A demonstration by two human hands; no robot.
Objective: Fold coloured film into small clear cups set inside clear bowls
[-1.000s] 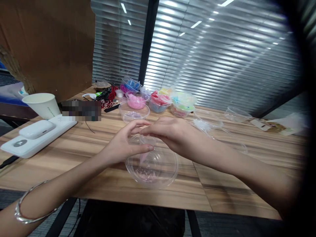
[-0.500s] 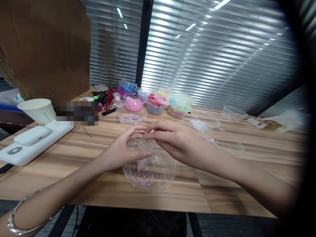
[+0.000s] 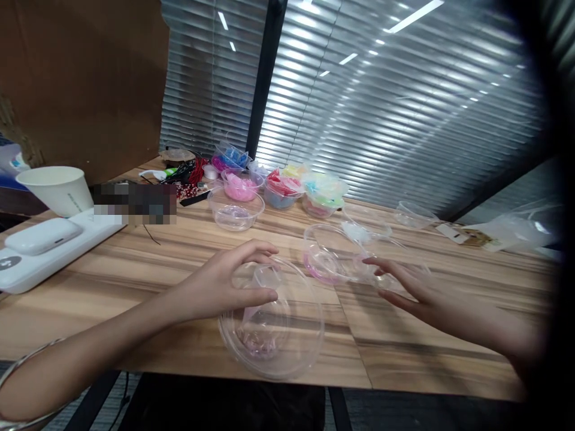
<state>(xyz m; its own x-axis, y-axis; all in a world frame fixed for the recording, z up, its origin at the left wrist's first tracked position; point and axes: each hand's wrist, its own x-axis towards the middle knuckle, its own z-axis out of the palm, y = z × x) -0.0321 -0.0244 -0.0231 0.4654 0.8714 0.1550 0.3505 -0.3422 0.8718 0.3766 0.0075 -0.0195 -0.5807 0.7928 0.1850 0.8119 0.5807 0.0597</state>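
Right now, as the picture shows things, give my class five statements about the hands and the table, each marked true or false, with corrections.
1. The left hand is nearer the large clear bowl than the right hand is. True.
2. The two hands are pressed together. False: they are apart.
3. A rounded white case rests on a long white pad. True.
4. The white cup is at the right end of the table. False: the white cup is at the left.
5. Pink material is in a clear tub. True.

The left hand [image 3: 218, 284] is at a clear bowl [image 3: 308, 320], the right hand [image 3: 420, 299] farther right.
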